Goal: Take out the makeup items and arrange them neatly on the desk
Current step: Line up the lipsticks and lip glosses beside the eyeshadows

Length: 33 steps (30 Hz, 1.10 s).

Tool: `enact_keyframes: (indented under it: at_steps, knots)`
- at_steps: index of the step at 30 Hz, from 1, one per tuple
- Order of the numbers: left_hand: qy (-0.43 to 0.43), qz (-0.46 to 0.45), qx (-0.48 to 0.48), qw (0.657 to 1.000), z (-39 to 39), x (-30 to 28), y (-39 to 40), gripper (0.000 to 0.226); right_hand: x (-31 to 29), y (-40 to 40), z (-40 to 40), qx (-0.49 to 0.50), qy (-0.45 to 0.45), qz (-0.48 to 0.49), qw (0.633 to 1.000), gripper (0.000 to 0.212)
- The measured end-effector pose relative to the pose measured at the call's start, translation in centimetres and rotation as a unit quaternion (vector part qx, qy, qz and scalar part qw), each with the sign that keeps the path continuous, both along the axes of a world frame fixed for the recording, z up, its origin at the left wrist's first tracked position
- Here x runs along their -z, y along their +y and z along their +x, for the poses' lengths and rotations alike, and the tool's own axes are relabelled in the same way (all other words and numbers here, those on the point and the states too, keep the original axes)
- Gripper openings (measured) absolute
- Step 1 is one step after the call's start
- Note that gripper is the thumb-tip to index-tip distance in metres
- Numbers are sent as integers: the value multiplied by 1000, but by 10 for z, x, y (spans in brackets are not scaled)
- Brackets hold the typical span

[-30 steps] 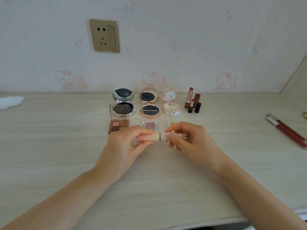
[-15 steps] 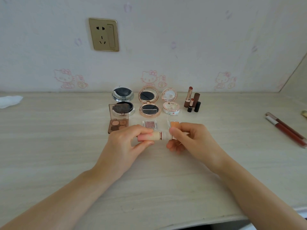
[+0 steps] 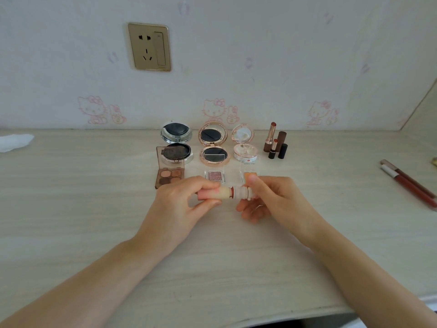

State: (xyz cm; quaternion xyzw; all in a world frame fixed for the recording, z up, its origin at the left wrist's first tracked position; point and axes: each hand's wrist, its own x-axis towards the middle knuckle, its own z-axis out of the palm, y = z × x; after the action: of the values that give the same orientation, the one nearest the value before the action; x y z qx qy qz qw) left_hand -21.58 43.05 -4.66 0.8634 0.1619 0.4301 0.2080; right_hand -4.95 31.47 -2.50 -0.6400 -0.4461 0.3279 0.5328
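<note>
Left hand (image 3: 179, 204) grips lipstick (image 3: 216, 194) barrel, right hand (image 3: 272, 197) pinches its cap (image 3: 244, 193), both above desk (image 3: 71, 209). You're uncapping. Next: pull cap straight off, stand both beside upright lipsticks (image 3: 275, 143).

both hands over the worktop (image 3: 71, 209): left hand (image 3: 179, 204) grips a peachy lipstick tube (image 3: 214, 194), right hand (image 3: 272, 197) pinches its ribbed cap (image 3: 243, 193), open compacts (image 3: 214, 144) lined up behind

A pale wood-grain table (image 3: 71, 209) meets a white wall (image 3: 283, 55) with pink cat stickers. A gold socket (image 3: 149, 47) sits on the wall
</note>
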Motion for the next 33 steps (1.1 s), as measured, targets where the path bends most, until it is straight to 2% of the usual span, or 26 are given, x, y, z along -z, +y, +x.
enact_keyframes:
  at_steps: [5, 6, 10, 14, 16, 18, 24, 27, 33]
  knots:
    - [2, -8, -6, 1000, -1, 0, 1, 26, 3, 1, 3, 2, -80, 27, 996, 7]
    - [2, -10, -9, 1000, 0, 0, 1, 26, 3, 1, 4, 4, -94, 31, 995, 7]
    - [7, -7, -10, 1000, 0, 0, 1, 27, 2, -1, 6, -2, -121, 33, 992, 24]
    - [3, -9, -11, 1000, 0, 0, 2, 26, 0, -1, 4, 31, -42, 10, 999, 24]
    - [-2, -11, -10, 1000, 0, 0, 1, 26, -1, -2, 3, 32, -12, -10, 999, 38]
    - [-3, -8, -5, 1000, 1, 1, 2, 27, -1, -2, 3, 24, -19, -26, 999, 43]
    - [-5, -19, -5, 1000, -1, -1, 2, 27, -1, -2, 4, 31, -76, 52, 995, 3]
    - [-2, -24, 2, 1000, -1, -2, 1, 29, -1, -3, 6, 22, -74, 84, 993, 19]
    - [-3, -51, 19, 999, 0, 0, 1, 28, -3, -4, 9, 41, -31, 114, 992, 31]
